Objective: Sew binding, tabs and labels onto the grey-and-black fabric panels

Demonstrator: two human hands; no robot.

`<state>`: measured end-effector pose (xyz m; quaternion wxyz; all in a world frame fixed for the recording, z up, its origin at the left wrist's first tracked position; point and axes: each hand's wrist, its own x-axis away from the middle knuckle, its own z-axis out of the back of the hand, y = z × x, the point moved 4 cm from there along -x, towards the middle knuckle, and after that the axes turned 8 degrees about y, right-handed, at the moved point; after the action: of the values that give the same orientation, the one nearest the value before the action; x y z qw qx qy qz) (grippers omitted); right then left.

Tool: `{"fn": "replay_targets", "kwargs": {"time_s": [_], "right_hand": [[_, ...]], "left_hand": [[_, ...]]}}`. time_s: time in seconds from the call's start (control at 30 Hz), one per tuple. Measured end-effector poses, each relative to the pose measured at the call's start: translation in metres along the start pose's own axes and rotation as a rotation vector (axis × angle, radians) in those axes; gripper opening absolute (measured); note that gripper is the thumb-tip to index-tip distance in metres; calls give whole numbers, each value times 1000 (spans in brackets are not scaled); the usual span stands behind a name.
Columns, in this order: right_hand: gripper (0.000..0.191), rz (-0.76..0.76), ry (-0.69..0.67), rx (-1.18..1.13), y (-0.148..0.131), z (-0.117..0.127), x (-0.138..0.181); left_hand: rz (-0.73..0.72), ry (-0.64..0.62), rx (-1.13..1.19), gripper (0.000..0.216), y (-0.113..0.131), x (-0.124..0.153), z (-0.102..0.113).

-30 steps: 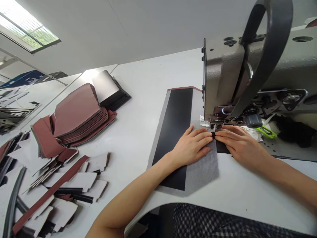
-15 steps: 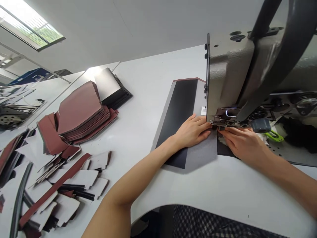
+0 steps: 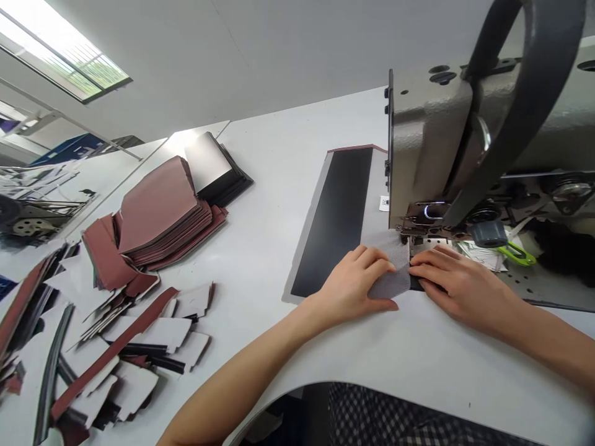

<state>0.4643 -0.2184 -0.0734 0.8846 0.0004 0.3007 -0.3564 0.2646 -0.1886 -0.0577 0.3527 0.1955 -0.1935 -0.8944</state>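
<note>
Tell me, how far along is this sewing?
Partway. The black panel lies flat and looks finished. In hand: the left hand and right hand press grey mesh beside the sewing machine foot. Left: the stacked maroon pieces on the table.

Smooth white counter (image 3: pixel 274 155), curved along its near edge. At left lies a stepped stack of maroon leather-faced panels (image 3: pixel 158 207), and just behind it a stack of black panels with silver-white faces (image 3: pixel 209 162). Nearer the edge, loose white-backed cut pieces with maroon and black strips (image 3: pixel 139 337) lie scattered and overlapping. At centre lies a long black rectangular panel with a grey border (image 3: pixel 334 223), and a grey mesh fabric piece (image 3: pixel 388 279) is folded up at its near end. At right stands a grey industrial sewing machine (image 3: pixel 432 148).
</note>
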Motion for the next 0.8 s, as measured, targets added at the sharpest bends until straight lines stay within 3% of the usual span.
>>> {"fn": "replay_targets", "kwargs": {"time_s": [0.2,0.27,0.37,0.43,0.53,0.63,0.8], "right_hand": [[23,-17,63,67,-8,25,12],[17,-57,184,158,-5,44,20],[25,-139,340,432,7,64,32],[28,-183,242,549,21,59,36],[25,-199,105,520,39,40,35],[12,-170,118,511,50,27,33],[12,-59,178,505,51,27,38]], "left_hand": [[-43,8,-49,45,-7,-2,-9],[-58,-47,-107,47,-12,-9,-14],[-40,-126,-145,52,-17,-14,-21],[-26,-138,-154,53,-18,-13,-22],[-20,-141,-163,53,-17,-11,-22],[-13,-147,-169,52,-16,-12,-23],[-4,-110,-195,52,-23,-24,-22]]}}
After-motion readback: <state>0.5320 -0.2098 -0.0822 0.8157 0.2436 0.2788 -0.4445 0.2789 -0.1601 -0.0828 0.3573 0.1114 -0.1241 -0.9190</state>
